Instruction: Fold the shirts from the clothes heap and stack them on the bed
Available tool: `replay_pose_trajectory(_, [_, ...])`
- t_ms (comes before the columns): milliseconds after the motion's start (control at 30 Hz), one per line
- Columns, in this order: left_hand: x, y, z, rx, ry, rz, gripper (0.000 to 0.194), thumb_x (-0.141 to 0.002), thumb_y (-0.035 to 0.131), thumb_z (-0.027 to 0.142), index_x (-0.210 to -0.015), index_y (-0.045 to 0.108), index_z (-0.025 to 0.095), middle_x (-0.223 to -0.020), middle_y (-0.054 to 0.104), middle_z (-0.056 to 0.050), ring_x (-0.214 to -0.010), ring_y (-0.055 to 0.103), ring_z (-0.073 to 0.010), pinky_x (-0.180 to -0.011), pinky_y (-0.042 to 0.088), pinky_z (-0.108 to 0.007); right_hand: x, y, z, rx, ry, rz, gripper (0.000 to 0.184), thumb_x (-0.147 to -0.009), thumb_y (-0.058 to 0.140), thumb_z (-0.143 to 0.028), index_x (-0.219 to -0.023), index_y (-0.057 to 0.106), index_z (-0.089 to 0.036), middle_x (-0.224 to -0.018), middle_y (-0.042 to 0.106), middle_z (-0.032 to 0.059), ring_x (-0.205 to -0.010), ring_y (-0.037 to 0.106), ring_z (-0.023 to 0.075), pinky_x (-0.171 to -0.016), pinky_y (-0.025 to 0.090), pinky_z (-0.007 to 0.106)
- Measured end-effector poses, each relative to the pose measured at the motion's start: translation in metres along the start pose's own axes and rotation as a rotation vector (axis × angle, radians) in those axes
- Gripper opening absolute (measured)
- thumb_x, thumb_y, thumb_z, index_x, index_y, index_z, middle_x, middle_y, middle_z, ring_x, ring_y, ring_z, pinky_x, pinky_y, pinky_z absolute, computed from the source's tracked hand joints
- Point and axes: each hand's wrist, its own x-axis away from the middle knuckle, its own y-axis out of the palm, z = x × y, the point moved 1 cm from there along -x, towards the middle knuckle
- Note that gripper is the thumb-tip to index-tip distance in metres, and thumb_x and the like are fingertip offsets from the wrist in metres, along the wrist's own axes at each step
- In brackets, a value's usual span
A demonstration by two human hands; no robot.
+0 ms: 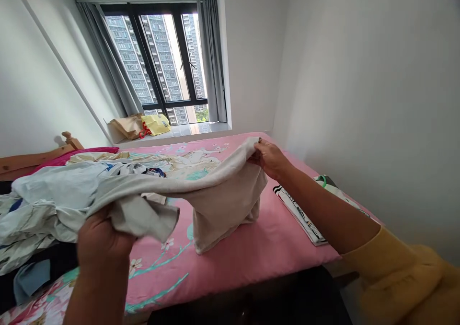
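Stretched between the left hand (106, 238) and right hand (268, 158), which are well apart and each grip an end, a pale grey garment (226, 191) sags over the pink bed (230, 262). Rumpled clothes (61, 186) lie left; folded clothes (300, 217), right. Bags (156, 124) sit by the window (158, 61).

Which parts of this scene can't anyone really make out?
All in the head view:
- Left hand's fingertips: hidden by the pale grey cloth garment.
- That garment's full shape: hidden by its own folds.
- Folded white cloth with black stripes: partly hidden behind the right forearm; its print can't be read.
- Heaped pale and dark clothes: cut off by the left edge.
- Yellow bag's lettering: too small.
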Motion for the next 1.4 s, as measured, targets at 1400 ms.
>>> replay_pose_trajectory(1400, [0.098, 0.055, -0.23, -0.864, 0.097, -0.768, 0.024, -0.085, 0.046, 0.029, -0.095, 0.066, 0.021, -0.1, 0.068, -0.006, -0.098, 0.06, -0.0192, -0.091, 0.042, -0.032, 0.155, -0.155, 0.274, 0.319, 0.406, 0.447, 0.022, -0.076, 0.046, -0.042, -0.08, 0.049, -0.021, -0.049, 0.043, -0.0083, -0.034, 0.033, 0.0069, -0.029, 0.024, 0.017])
